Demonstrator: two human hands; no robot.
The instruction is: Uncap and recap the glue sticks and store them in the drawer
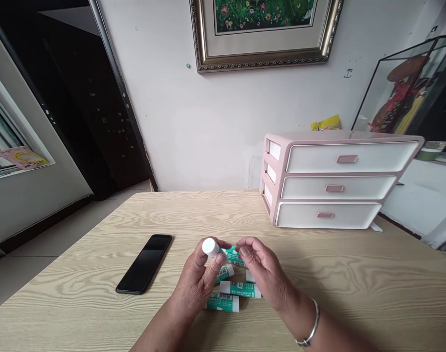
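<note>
Left hand (195,286) gripping glue stick (212,248), right hand (263,271) just beside

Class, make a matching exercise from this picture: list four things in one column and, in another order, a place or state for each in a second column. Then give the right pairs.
Things:
1. left hand
2. black smartphone
3. silver-coloured bangle
4. pink-and-white drawer unit

Places or states:
A. around the wrist of the right hand
B. at the far side of the table
C. holding a white-capped glue stick
D. lying on the wood-grain table

Pairs: 1-C, 2-D, 3-A, 4-B
</note>
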